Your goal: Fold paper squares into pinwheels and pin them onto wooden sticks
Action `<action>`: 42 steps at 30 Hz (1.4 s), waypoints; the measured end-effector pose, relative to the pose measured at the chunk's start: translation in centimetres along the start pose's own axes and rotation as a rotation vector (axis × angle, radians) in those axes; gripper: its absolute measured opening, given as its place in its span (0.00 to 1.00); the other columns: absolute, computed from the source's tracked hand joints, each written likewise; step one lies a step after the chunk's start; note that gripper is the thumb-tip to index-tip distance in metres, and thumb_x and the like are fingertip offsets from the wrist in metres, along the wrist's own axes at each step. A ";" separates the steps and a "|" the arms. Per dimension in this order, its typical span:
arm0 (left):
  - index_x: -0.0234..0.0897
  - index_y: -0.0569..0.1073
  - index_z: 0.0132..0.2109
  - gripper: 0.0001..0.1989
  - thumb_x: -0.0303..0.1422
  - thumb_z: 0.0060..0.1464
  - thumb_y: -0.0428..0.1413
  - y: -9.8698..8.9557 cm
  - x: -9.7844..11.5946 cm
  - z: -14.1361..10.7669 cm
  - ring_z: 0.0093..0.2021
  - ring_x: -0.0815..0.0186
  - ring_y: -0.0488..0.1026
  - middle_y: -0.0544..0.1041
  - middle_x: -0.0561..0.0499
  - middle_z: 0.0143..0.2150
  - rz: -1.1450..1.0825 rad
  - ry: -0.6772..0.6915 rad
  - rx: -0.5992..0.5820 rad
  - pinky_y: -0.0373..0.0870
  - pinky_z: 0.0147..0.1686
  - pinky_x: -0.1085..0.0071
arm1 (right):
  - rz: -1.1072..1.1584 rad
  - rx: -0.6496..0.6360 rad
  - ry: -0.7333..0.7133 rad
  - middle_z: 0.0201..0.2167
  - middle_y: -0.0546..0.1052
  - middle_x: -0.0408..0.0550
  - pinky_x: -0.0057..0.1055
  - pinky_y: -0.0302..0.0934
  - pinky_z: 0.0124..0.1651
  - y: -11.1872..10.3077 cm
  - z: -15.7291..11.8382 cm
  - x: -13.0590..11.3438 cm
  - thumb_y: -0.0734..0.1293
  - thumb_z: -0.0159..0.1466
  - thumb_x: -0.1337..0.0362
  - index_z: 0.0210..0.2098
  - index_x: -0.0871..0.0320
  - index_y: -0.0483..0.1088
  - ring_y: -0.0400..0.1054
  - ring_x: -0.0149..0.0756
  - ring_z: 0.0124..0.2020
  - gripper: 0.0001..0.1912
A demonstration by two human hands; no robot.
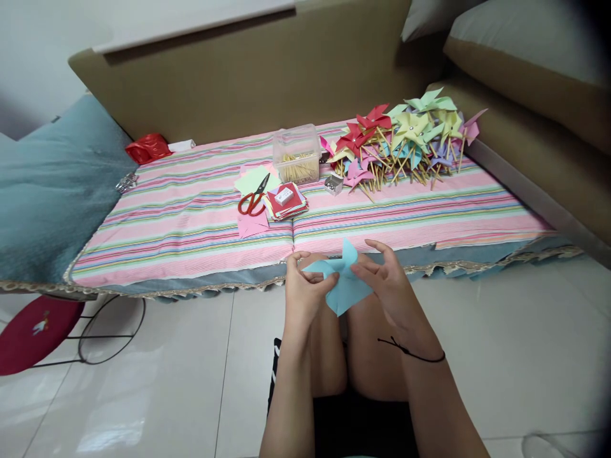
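A light blue paper pinwheel blade [347, 294], partly folded, is held up above my knees. My left hand [309, 289] pinches its left side, the thumb pressed near the middle of the paper. On the other side my right hand [386, 280] grips the paper between thumb and fingers, with one finger raised. One blue point stands up at the top and a flat corner hangs down at the bottom. A dark cord circles my right wrist.
On the striped cloth [191, 219] ahead lie red-handled scissors [252, 198], stacked paper squares [298, 205] topped by a small white box [284, 195], a clear tub of sticks [300, 166], a small silvery box [333, 184] and many finished pinwheels [398, 137]. A red stool [41, 334] stands lower left.
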State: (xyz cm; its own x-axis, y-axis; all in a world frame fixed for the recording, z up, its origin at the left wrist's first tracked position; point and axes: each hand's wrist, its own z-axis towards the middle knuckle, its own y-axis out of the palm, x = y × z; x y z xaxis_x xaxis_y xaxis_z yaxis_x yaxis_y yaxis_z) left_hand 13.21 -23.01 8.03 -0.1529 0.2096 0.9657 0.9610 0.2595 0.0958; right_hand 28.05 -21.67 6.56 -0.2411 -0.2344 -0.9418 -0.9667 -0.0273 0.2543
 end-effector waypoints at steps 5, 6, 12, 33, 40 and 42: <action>0.42 0.58 0.45 0.31 0.30 0.36 0.67 0.1 0.5 -0.3 0.15 0.77 0.56 0.61 0.69 0.15 -0.042 -0.032 -0.020 0.52 0.20 0.81 | -0.007 0.026 -0.055 0.26 0.79 0.38 0.33 0.67 0.32 0.5 0.0 0.3 0.78 0.47 0.57 0.56 0.50 0.55 0.73 0.37 0.27 0.44; 0.42 0.58 0.45 0.32 0.30 0.35 0.67 0.1 0.5 -0.3 0.15 0.77 0.56 0.61 0.69 0.15 -0.046 -0.039 -0.026 0.52 0.20 0.81 | 0.000 0.036 -0.060 0.25 0.79 0.38 0.33 0.67 0.32 0.5 0.0 0.4 0.78 0.47 0.57 0.56 0.50 0.55 0.73 0.37 0.27 0.43; 0.42 0.57 0.47 0.31 0.30 0.39 0.66 -0.1 0.4 -0.3 0.16 0.76 0.57 0.60 0.68 0.16 -0.020 -0.017 -0.073 0.54 0.21 0.79 | 0.003 0.047 -0.058 0.24 0.80 0.39 0.34 0.67 0.29 0.5 -0.1 0.2 0.78 0.46 0.57 0.54 0.50 0.56 0.74 0.38 0.25 0.42; 0.40 0.61 0.43 0.31 0.29 0.33 0.69 -0.4 0.2 0.5 0.19 0.73 0.68 0.69 0.64 0.18 -0.337 0.005 0.311 0.61 0.27 0.77 | -0.056 -0.258 -0.315 0.63 0.69 0.44 0.47 0.62 0.60 -2.1 -0.2 -0.3 0.64 0.68 0.57 0.53 0.44 0.73 0.65 0.45 0.61 0.14; 0.40 0.61 0.42 0.31 0.29 0.33 0.70 -0.1 0.3 0.2 0.19 0.73 0.68 0.71 0.63 0.18 -0.405 0.000 0.307 0.63 0.28 0.76 | -0.155 -0.318 -0.382 0.43 0.81 0.43 0.40 0.69 0.48 0.1 0.0 0.3 0.71 0.61 0.59 0.37 0.44 0.81 0.74 0.42 0.46 0.06; 0.40 0.60 0.42 0.31 0.29 0.33 0.70 0.0 0.3 0.1 0.19 0.74 0.68 0.70 0.64 0.18 -0.404 0.009 0.306 0.62 0.27 0.77 | -0.112 -0.204 -0.359 0.36 0.81 0.44 0.38 0.70 0.45 1.1 -0.2 0.2 0.72 0.58 0.60 0.33 0.47 0.81 0.75 0.40 0.40 0.04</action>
State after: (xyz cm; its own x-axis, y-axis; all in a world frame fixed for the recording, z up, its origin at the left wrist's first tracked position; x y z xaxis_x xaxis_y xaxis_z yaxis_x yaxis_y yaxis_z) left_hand 13.18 -22.82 8.28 -0.4952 0.0272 0.8684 0.7134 0.5832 0.3885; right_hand 26.98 -21.94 6.64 -0.1851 0.1327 -0.9737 -0.9607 -0.2331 0.1509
